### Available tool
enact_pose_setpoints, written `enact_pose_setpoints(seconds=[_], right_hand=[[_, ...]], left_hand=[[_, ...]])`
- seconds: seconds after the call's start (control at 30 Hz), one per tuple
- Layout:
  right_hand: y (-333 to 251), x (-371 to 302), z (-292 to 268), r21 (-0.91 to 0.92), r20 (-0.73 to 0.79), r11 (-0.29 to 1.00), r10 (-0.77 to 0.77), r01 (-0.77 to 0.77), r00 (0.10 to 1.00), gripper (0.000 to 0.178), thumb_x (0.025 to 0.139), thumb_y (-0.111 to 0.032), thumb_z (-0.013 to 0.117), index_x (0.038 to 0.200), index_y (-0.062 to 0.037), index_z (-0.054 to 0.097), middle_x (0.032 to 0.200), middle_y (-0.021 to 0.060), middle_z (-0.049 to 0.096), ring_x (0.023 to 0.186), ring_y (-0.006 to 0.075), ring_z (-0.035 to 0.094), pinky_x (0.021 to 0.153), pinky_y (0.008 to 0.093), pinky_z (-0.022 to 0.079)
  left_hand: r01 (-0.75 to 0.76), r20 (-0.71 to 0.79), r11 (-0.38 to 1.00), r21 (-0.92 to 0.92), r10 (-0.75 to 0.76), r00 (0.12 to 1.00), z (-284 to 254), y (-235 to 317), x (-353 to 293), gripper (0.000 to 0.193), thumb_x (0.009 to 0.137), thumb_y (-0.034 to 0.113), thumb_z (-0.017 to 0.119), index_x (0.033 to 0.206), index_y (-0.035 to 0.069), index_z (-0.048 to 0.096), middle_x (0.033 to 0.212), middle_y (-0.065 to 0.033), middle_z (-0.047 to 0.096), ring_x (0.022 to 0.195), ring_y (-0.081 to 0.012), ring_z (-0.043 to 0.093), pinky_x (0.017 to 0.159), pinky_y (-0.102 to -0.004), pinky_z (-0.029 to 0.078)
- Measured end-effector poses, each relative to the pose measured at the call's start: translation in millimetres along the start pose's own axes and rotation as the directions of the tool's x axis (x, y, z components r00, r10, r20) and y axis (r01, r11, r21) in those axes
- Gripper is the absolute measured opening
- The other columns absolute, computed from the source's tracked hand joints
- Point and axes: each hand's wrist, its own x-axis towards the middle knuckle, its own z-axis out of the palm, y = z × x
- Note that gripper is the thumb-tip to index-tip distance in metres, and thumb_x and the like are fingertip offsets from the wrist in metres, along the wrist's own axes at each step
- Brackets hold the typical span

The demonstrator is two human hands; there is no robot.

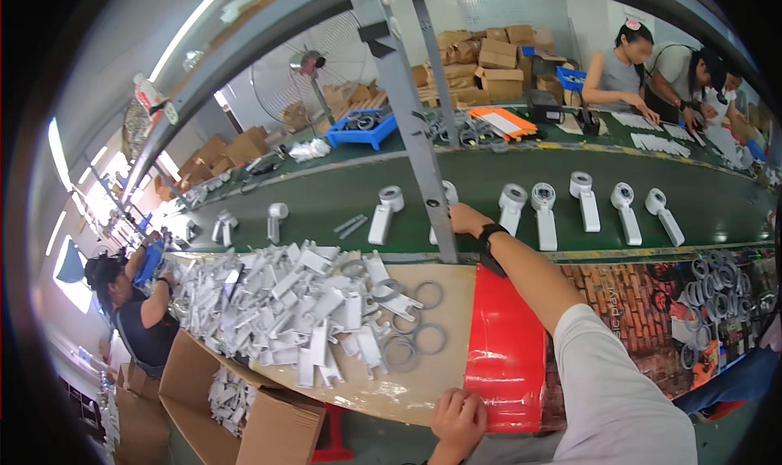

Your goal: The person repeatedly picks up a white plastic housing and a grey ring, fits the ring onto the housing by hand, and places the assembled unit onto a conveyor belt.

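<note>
A white plastic handheld fan with a round head and a straight, bar-like handle (450, 191) is lying on the green conveyor belt (318, 195), just beyond the near edge and partly behind an upright grey metal post (417, 131). Its head is pointing toward the far side of the belt, and its handle is running back toward the person, so the long axis is slanting slightly, head to the right and handle end to the left. The post is covering the middle of it, leaving a pale rounded bit of the head showing on one side and a strip of smooth white handle on the other. The right grip (468, 219) is lying close beside the fan, its fingertips disappearing behind the post, so I cannot tell whether it is grasping the handle. The left grip (459, 420) is resting curled, clenched with nothing showing in it, at the near edge of a glossy red sheet (509, 343) on the tan tabletop (444, 371). Farther left, a heap of white plastic channel-shaped pieces (301, 302) is covering the tabletop, and thin grey rings (430, 325) are lying beside it.
</note>
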Motion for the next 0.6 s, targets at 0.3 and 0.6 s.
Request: enact_pose_setpoints(seconds=[0.3, 0.6], right_hand=[[2, 28, 49, -0.071, 0.056, 0.992, 0.110, -0.106, 0.992, 0.045, 0.082, -0.043, 0.061, 0.121, -0.0201, 0.059, 0.122, 0.0206, 0.055, 0.105, 0.0399, 0.057, 0.088, 0.0445, 0.047], [-31, -31, -28, 0.551, -0.462, 0.833, 0.354, -0.049, 0.813, 0.027, 0.080, -0.018, 0.062, 0.107, -0.0124, 0.065, 0.088, 0.0114, 0.067, 0.079, 0.0239, 0.065, 0.071, 0.0358, 0.051]], left_hand=[[0.005, 0.068, 0.996, 0.086, -0.011, 0.998, -15, 2, -5, 0.013, 0.066, 0.012, 0.065, 0.078, 0.009, 0.060, 0.081, -0.0050, 0.060, 0.080, -0.0254, 0.059, 0.068, -0.0358, 0.047], [0.075, 0.118, 0.995, 0.059, -0.082, 0.990, -16, 1, -11, 0.012, 0.069, 0.008, 0.065, 0.080, 0.008, 0.063, 0.081, -0.0089, 0.062, 0.078, -0.0292, 0.060, 0.066, -0.0375, 0.049]])
